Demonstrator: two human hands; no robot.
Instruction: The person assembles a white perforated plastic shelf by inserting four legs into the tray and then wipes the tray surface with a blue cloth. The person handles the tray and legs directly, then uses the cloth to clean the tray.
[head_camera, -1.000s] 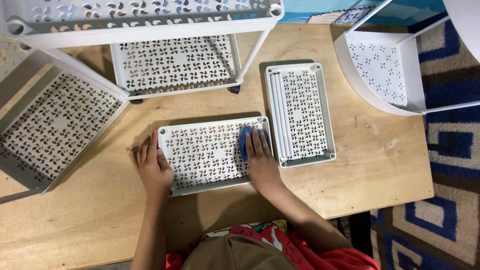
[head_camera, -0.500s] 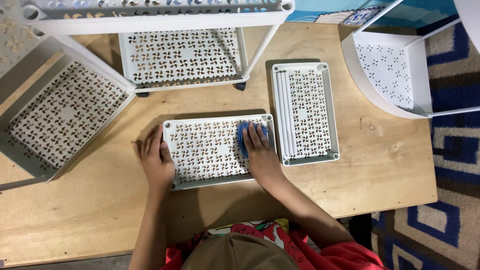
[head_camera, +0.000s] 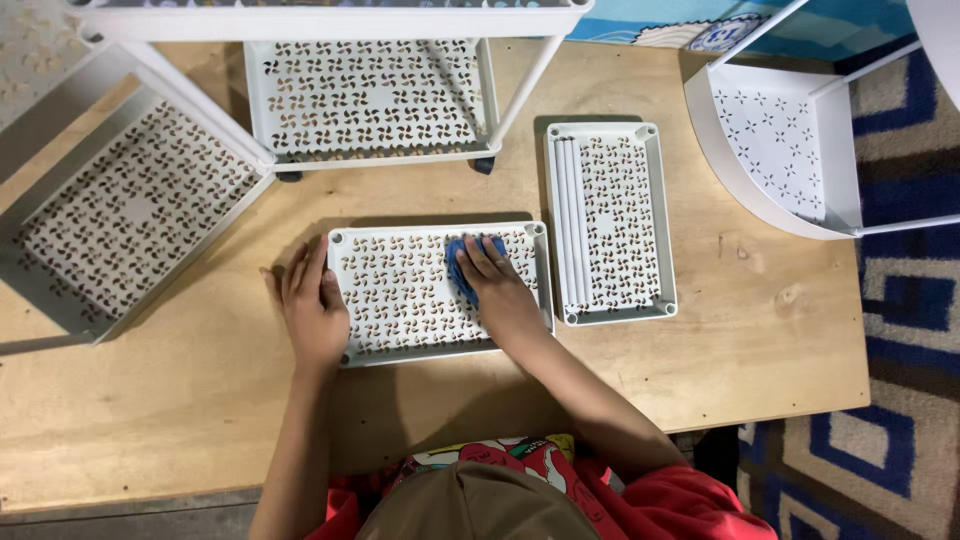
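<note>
A white perforated plastic tray (head_camera: 400, 290) lies flat on the wooden table (head_camera: 750, 340) in front of me. My right hand (head_camera: 500, 295) presses a small blue cloth (head_camera: 462, 262) onto the tray's upper right area. My left hand (head_camera: 312, 305) rests flat on the tray's left edge, fingers spread, holding nothing.
A second white perforated tray (head_camera: 612, 222) lies lengthwise just right of the first. A white shelf rack (head_camera: 360, 95) stands at the table's far side, another perforated shelf (head_camera: 110, 225) at the left. A white curved corner shelf (head_camera: 775, 150) sits at the far right, over a patterned blue rug (head_camera: 900, 300).
My right hand has slid the blue cloth leftward across the tray, from its right end toward the middle. My left hand has stayed on the left edge.
</note>
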